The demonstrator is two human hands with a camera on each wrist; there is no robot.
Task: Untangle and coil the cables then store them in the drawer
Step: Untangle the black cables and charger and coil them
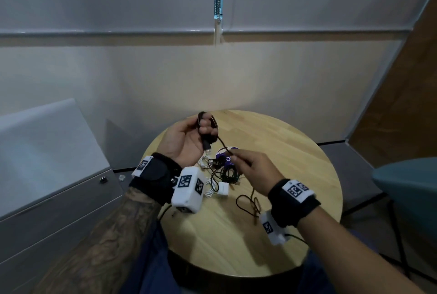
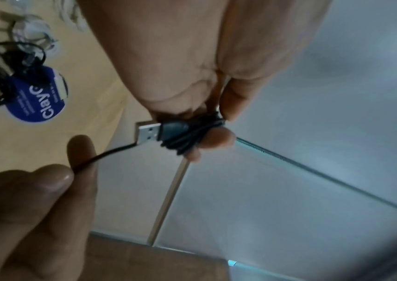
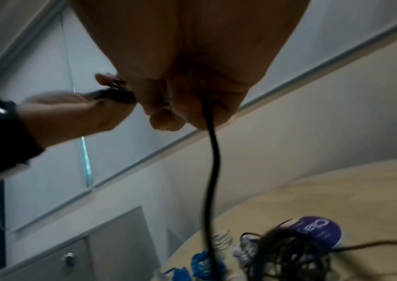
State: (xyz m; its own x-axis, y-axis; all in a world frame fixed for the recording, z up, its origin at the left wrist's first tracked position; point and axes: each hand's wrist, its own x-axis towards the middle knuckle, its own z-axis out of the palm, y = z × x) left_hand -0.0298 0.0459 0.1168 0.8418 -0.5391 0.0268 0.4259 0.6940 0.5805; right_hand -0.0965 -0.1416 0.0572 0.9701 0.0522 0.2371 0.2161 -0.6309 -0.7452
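Observation:
My left hand (image 1: 189,137) is raised over the round wooden table (image 1: 295,152), palm up, with a black USB cable (image 1: 222,142) wound in loops round its fingers. The left wrist view shows the coil (image 2: 187,138) and its silver USB plug (image 2: 148,133) against the fingertips. My right hand (image 1: 250,166) pinches the same cable (image 2: 110,152) a short way from the coil; the slack (image 3: 210,180) hangs from it to the table. A tangle of black and white cables (image 1: 220,173) lies on the table under both hands. The grey drawer unit (image 1: 59,187) at the left is closed.
A round purple sticker (image 1: 227,156) lies beneath the tangle. A white adapter block (image 1: 223,188) sits beside it, and a loose black loop (image 1: 248,204) trails toward the table's front. A teal chair (image 1: 406,187) stands at the right. A frosted wall is behind.

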